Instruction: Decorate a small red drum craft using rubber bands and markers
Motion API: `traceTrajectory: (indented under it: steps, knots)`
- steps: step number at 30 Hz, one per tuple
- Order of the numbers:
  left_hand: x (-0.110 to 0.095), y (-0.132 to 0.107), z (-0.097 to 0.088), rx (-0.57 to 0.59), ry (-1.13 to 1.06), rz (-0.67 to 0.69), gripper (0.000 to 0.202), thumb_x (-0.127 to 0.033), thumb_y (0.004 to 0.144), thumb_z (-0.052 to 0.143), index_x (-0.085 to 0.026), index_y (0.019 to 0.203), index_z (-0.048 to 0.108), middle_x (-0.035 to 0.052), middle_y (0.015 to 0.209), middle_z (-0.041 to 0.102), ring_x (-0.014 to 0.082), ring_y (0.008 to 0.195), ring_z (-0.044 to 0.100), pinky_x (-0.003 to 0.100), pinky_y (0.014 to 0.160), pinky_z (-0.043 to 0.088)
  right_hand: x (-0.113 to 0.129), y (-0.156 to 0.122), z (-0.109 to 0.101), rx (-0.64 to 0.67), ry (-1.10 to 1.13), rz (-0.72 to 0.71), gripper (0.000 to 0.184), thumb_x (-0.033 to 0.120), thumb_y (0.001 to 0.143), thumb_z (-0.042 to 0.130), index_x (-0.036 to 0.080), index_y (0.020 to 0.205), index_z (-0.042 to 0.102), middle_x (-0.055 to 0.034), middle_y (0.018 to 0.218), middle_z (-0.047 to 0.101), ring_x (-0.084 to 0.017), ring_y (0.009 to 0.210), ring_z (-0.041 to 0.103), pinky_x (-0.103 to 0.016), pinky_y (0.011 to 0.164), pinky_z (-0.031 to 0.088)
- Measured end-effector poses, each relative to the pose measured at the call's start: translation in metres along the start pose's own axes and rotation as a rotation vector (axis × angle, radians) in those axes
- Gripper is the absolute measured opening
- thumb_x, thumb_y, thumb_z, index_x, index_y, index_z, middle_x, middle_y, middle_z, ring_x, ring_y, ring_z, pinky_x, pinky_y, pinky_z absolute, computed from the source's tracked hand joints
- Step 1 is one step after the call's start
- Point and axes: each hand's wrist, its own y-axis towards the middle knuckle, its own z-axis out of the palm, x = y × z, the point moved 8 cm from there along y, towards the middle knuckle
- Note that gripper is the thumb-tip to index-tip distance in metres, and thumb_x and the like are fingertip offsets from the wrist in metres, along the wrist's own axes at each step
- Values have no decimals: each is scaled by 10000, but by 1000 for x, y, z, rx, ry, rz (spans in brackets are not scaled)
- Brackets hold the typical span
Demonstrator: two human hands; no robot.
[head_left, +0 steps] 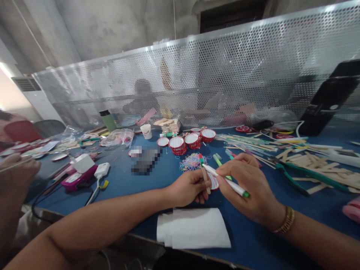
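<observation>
My left hand (188, 188) pinches a wooden craft stick (206, 179), held upright with a red and green coloured tip. In my right hand (251, 187) is a white marker (229, 180) with a green end, its tip touching or very close to the top of the stick. Behind the left hand lies a heap of small coloured rubber bands (191, 161). A round white disc with a red edge (214, 181) shows partly between the hands. Below them a folded white paper (197, 228) rests on the blue table (135, 210).
Several red and white drum-like pieces (177, 144) stand beyond the bands. Green-handled pliers (315, 174) lie among loose craft sticks (320, 165) at right. A purple power strip (78, 177), a dark phone (146, 160) and a paper cup (146, 131) are leftward. Another person's hand (18, 176) shows at far left.
</observation>
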Motion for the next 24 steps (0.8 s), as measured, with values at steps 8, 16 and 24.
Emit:
traceTrajectory:
  steps: [8, 16, 24]
  knots:
    - [0, 0, -1, -2, -19, 9, 380, -535, 850, 584, -168, 813, 493, -45, 579, 552, 56, 431, 507, 159, 407, 373, 0, 1, -5, -35, -12, 3, 44, 190, 860, 572, 230, 872, 560, 20, 761, 680, -155, 641, 623, -425, 862, 387]
    - [0, 0, 0, 6, -39, 7, 390, -544, 839, 592, -169, 801, 490, -45, 571, 553, 59, 431, 510, 163, 407, 379, -1, 0, -3, -29, -20, 7, 48, 186, 859, 578, 227, 863, 552, 16, 747, 674, -143, 630, 601, -443, 874, 375]
    - [-1, -1, 0, 10, -32, 2, 388, -541, 846, 587, -167, 797, 498, -39, 578, 560, 63, 428, 513, 170, 407, 371, 1, 0, -3, -22, -12, 5, 51, 190, 864, 569, 235, 872, 547, 19, 747, 673, -145, 637, 599, -435, 870, 380]
